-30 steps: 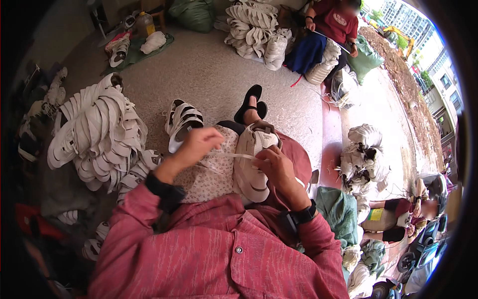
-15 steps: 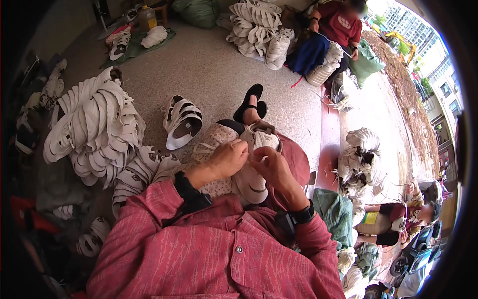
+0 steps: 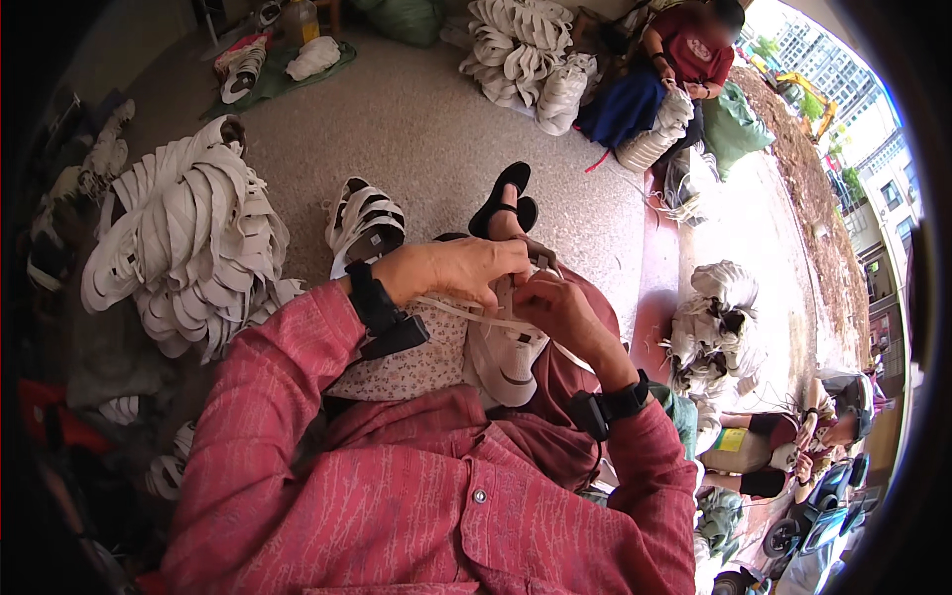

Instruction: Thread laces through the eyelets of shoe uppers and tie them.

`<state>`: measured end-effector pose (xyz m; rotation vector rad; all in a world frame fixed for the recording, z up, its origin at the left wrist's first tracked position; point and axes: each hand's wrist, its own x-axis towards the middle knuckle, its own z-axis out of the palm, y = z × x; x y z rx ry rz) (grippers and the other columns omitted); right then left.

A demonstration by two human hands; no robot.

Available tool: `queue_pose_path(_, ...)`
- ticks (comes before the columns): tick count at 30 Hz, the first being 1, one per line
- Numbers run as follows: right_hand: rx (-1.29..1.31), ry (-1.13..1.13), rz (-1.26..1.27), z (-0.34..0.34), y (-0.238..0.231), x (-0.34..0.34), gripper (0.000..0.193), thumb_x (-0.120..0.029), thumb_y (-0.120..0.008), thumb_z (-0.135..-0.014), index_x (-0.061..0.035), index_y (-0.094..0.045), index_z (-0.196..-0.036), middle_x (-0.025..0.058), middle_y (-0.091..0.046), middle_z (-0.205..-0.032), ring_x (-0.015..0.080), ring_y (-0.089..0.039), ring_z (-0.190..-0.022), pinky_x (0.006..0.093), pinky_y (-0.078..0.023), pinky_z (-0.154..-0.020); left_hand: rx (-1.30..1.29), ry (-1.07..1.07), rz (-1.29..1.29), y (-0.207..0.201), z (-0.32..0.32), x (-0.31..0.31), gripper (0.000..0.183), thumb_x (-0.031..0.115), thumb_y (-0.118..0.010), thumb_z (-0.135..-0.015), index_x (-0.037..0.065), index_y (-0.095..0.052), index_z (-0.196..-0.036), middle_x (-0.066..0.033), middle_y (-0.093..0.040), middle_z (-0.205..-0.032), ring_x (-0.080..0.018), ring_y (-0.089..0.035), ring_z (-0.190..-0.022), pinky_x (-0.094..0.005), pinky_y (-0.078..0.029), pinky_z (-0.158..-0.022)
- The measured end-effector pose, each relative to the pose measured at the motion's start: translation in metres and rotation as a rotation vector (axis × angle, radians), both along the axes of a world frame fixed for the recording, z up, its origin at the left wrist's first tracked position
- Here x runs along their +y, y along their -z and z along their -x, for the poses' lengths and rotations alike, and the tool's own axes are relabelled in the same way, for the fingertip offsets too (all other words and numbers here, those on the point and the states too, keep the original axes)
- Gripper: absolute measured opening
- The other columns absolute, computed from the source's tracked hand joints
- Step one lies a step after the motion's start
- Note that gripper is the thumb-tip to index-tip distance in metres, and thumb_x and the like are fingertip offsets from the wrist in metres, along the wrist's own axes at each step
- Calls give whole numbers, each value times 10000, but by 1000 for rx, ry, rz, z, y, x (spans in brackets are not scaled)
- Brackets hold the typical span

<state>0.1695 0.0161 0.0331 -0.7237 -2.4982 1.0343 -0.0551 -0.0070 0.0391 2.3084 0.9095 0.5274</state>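
A cream-white shoe (image 3: 508, 367) lies across my lap, its far part covered by my hands. A pale flat shoelace (image 3: 466, 313) runs loose under my left hand toward my right fingers. My left hand (image 3: 451, 268) bends over the shoe's lacing area, thumb and fingers pinched together at the lace; the exact grip is partly hidden. Close beside it, my right hand (image 3: 563, 309) is closed with curled fingers on the lace. A patterned cloth (image 3: 397, 359) covers my lap beneath the shoe.
A big stack of white shoe uppers (image 3: 198, 238) stands left; a single upper (image 3: 365, 223) lies ahead. More white bundles (image 3: 521, 45) are at the back beside a seated person (image 3: 689, 50). Another bundle (image 3: 724, 307) and a second person (image 3: 808, 436) are to the right.
My left hand has moved forward over the shoe, and my right hand slightly right. A loose length of lace now shows below them. The seated person at the back has brought both hands together.
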Motion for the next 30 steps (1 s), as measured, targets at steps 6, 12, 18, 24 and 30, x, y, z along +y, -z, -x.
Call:
queue_pose_path(6, -32, -76, 21, 0, 2, 6, 150, -1, -682, -796, -5, -656, -944, 74, -568, -974, 166, -587, -822, 279, -482, -724, -89, -3, 52, 12, -1, 6, 361, 36, -710, -628, 40, -522, -936, -86, -525, -935, -252, -561, -866, -348, -461, -747)
queue_pose_path(12, -12, -133, -57, 8, 4, 14, 79, -86, -672, -779, -77, -665, -857, 81, -597, -883, 264, -609, -882, 339, -481, -753, -174, -61, 50, 25, -3, 5, 288, 97, -762, -670, 52, -520, -819, -51, -521, -809, -206, -531, -792, -322, -436, -689)
queue_pose_path(18, -339, 304, -657, -17, -21, 34, 58, -94, -559, -870, -47, -581, -845, 108, -578, -842, 306, -602, -866, 394, -466, -713, -183, -101, -33, 17, -14, -11, 337, 320, -799, -683, 64, -606, -790, -45, -507, -882, -200, -549, -844, -315, -452, -729)
queue_pose_path(24, 325, 365, 586, -48, -27, 26, 198, -176, -522, -937, -19, -592, -1035, 123, -655, -982, 276, -631, -879, 375, -477, -763, 87, -273, -50, 18, -40, -20, 242, 304, -799, -627, 129, -672, -737, -40, -525, -909, -238, -500, -954, -348, -446, -835)
queue_pose_path(30, 1271, 75, 1503, -31, -5, 34, 156, -76, -492, -899, 29, -597, -942, 179, -600, -1085, 291, -579, -1046, 453, -437, -1003, -13, -289, 205, 6, -37, -11, 140, 195, -755, -651, 91, -667, -680, -43, -539, -894, -198, -511, -923, -317, -441, -797)
